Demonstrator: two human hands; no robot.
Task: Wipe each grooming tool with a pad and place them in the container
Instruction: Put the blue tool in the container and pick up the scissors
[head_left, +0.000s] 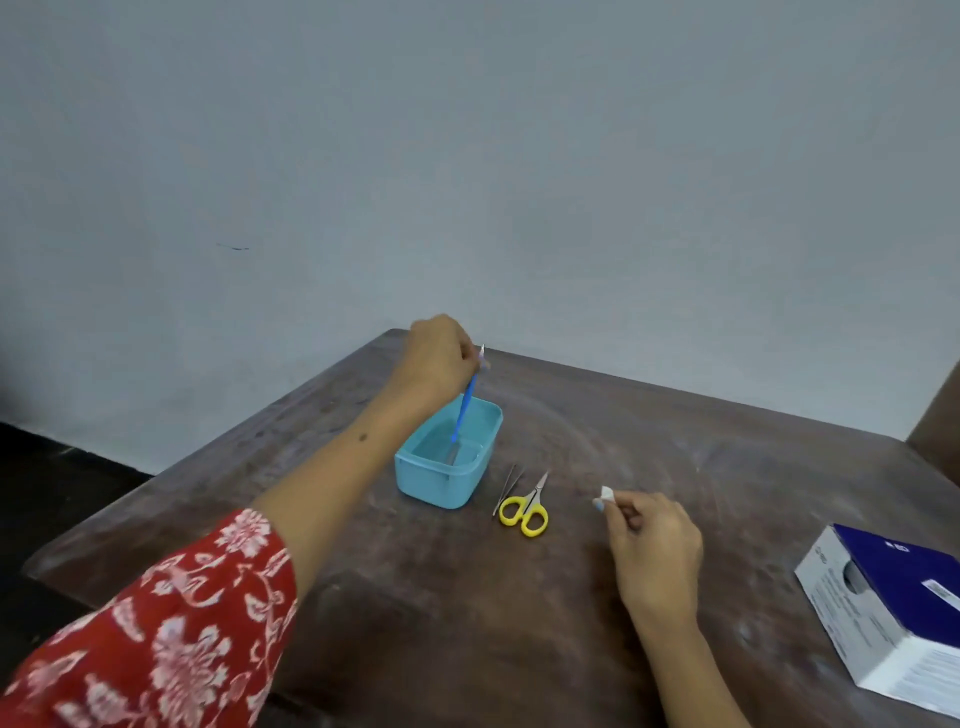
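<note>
Head view. Worn brown wooden table (649, 431) against a pale grey wall (467, 156).

Left hand (441, 358), arm in a red floral sleeve (171, 623), is raised over the light blue rectangular plastic container (441, 480). Its fingers are curled round the upper end of a slim blue-handled grooming tool (466, 410). The tool slants down into the container, its lower tip near the container floor; whether it touches cannot be told.

Just right of the container lie thin dark metal tweezers (508, 489) and, beside them, small yellow-handled scissors (527, 509), both flat on the table.

Right hand (652, 551) hovers low over the table, right of the scissors, thumb and fingertips pinching a small white folded pad (605, 494).

A white-and-navy cardboard box (883, 613) sits at the table's right edge.
</note>
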